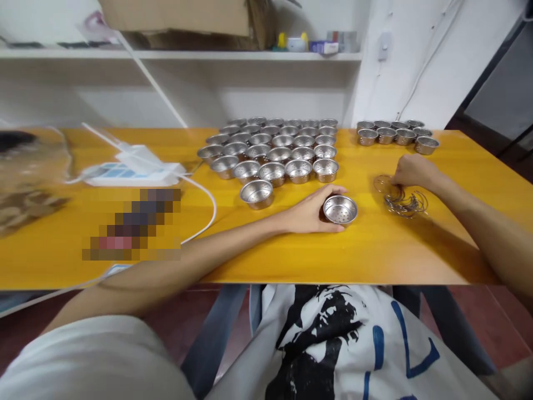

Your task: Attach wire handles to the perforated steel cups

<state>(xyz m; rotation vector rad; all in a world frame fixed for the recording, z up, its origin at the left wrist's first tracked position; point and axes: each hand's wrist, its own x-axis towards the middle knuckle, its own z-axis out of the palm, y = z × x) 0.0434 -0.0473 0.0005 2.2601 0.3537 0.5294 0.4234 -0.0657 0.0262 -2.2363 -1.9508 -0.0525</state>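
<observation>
On the yellow-orange table, my left hand [307, 214] curls its thumb and fingers around a perforated metal filter basket [340, 211], its open side up. To the right, my right hand [412, 171] reaches down with fingertips pinched on a thin wire ring [380, 185] at a small tangled heap of wire rings [408, 204]. The fingertips are partly blurred. One single filter basket [256, 194] stands left of my left hand, just in front of several rows of similar baskets [271, 173].
A smaller group of baskets [386, 135] stands at the back right. On the left lie a white power strip [133, 175] with cables, a pixelated dark object [137, 225] and a blurred bag of brown pieces [27, 208]. A white shelf [208, 55] runs behind the table.
</observation>
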